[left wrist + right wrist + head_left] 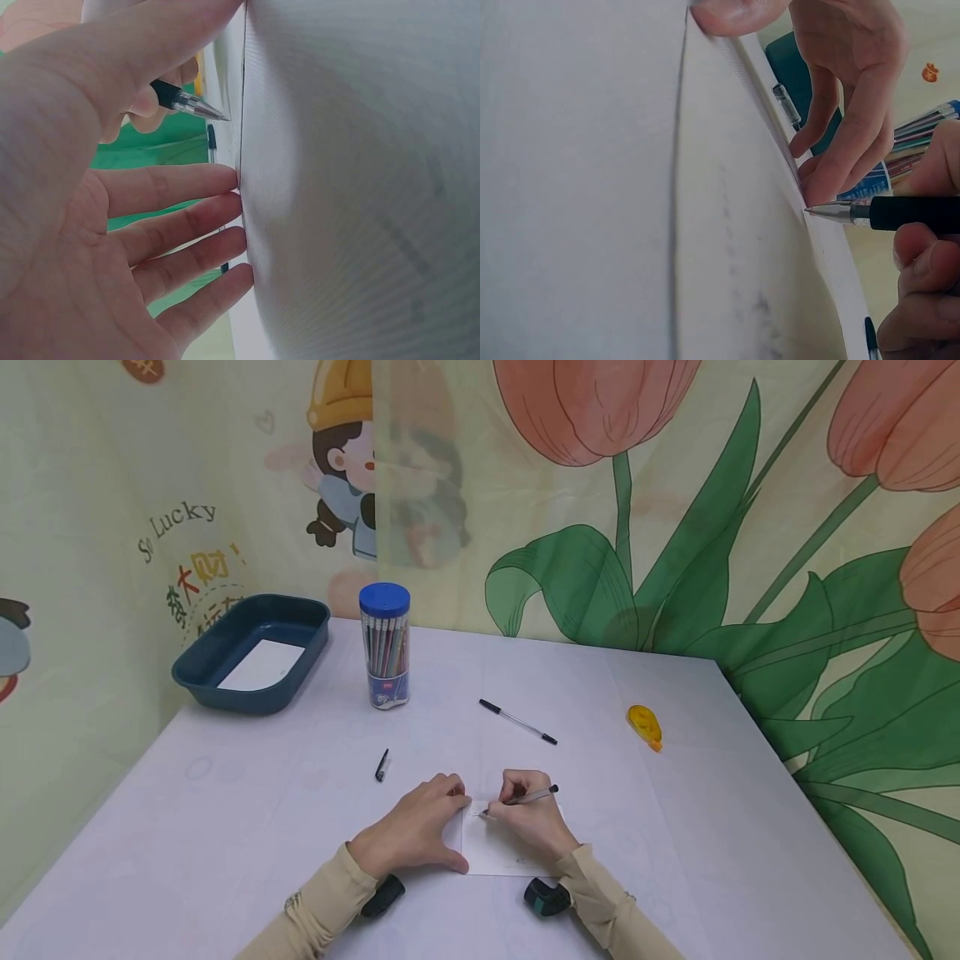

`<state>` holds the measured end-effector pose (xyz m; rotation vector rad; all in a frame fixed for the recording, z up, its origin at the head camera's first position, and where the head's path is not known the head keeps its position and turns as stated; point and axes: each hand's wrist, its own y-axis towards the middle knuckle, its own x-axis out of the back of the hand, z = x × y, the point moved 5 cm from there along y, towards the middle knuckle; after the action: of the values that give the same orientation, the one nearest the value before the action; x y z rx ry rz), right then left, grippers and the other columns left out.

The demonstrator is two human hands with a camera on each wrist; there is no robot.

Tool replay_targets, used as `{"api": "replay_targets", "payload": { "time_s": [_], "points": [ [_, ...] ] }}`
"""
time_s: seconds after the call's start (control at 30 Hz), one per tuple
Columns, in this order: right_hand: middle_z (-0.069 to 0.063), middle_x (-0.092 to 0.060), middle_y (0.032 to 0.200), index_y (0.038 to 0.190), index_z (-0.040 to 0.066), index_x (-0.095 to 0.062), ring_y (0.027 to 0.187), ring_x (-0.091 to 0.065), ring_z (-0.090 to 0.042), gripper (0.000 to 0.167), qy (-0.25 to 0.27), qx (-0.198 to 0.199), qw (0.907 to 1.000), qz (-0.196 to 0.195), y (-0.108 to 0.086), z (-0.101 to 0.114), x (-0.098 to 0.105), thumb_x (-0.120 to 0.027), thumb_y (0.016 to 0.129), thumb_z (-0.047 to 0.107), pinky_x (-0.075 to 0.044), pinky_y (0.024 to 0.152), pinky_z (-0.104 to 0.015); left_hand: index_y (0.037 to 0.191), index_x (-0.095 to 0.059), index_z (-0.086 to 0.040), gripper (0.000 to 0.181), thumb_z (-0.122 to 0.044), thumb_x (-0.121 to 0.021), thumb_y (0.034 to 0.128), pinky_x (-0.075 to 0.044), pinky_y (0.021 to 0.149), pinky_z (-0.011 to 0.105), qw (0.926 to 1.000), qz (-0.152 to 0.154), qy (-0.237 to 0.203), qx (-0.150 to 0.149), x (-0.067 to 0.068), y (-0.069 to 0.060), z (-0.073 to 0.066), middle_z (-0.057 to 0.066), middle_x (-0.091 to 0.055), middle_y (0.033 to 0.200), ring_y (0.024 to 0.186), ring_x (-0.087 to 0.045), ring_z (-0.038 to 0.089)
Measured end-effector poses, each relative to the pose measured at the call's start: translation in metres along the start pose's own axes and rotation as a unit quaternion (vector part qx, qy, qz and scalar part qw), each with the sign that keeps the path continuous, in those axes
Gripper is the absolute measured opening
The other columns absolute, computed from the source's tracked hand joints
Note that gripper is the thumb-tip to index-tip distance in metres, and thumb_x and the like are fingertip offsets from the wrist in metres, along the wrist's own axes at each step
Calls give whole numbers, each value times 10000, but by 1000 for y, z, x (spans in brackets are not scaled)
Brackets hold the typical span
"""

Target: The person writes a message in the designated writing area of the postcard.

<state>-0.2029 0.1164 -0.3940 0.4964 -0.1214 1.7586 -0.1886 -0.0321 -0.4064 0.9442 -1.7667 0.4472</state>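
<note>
A white sheet of paper (491,853) lies on the table in front of the person. Beside its left edge is the left hand (415,825); in the left wrist view its extended fingers (187,225) touch the sheet's edge, the thumb apart from them. The right hand (534,823) pinches a gel pen (537,795) with a black grip, tilted, its tip at the upper left of the sheet. Small faint marks show near that tip. In the right wrist view, the pen's metal tip (836,211) meets the paper close to the left hand's fingertips.
Beyond the hands lie a black pen cap (382,766), a capped clear pen (519,722) and a yellow correction-tape dispenser (645,727). A blue-lidded tub of pencils (386,647) stands at the back. Left of it, a dark blue basin (251,700) holds white paper (262,667).
</note>
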Motion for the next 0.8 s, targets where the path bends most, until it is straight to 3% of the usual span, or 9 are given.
{"api": "replay_targets", "payload": {
  "time_s": [0.2,0.8],
  "points": [
    [36,-486,557,579,1,-491,537,-425,-6,208,105,74,9998,-179,0,0,2,-583,656,-169,-338,519,-146,1074,-677,-7,670,-410,-891,584,-445,790,286,10000,-29,-9,-33,0,0,0,0,-526,1029,928,-463,149],
    [33,-478,559,585,-30,-479,525,-411,-12,188,338,88,9993,-106,-1,1,7,-567,673,-170,-312,508,-156,1068,-678,1,669,-403,-896,581,-441,791,288,10000,-30,-78,-22,1,-1,-1,-1,-519,1018,930,-459,151]
  ]
}}
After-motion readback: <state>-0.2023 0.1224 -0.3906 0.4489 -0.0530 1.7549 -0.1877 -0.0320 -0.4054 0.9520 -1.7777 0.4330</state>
